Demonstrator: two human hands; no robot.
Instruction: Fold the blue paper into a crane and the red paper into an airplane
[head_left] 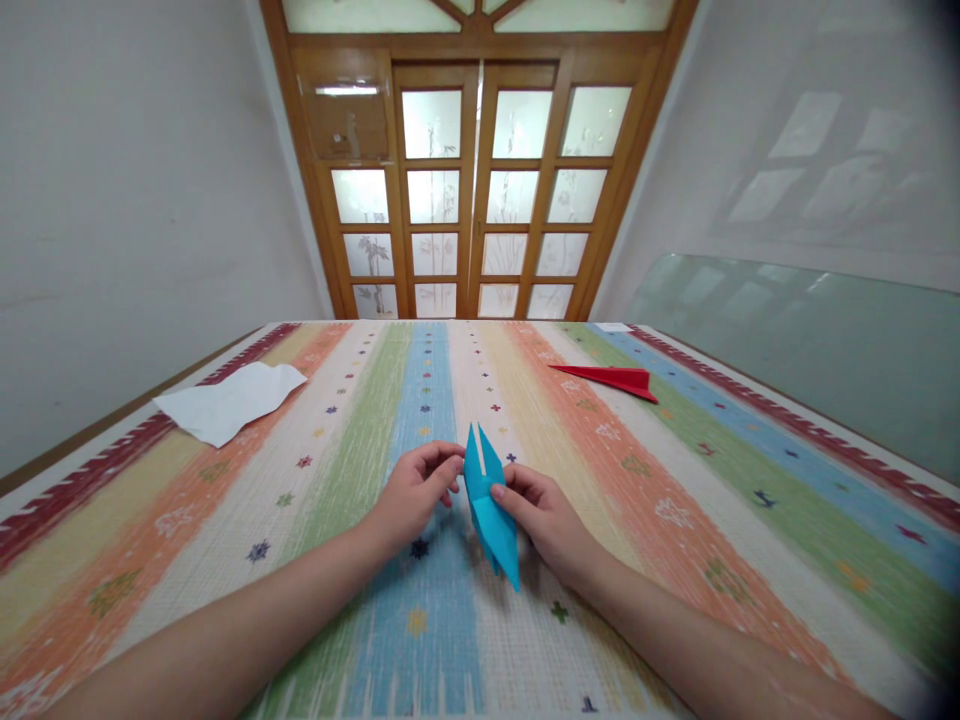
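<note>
Holding the blue paper at frame centre, your right hand pinches its edge while your left hand, fingers curled, touches its upper tip. It looks folded to a narrow two-pointed shape, seemingly unfinished. A red plane upper right and white paper upper left lie well apart on the desk; nothing blocks you.

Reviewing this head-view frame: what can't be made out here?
- Blue folded paper: its right side is hidden behind the right hand.
- Left hand: fingertips curl inward, so contact with the paper is unclear.
- Both elbows: cut off by the bottom edge.
- Red folded paper: folds too small.
</note>
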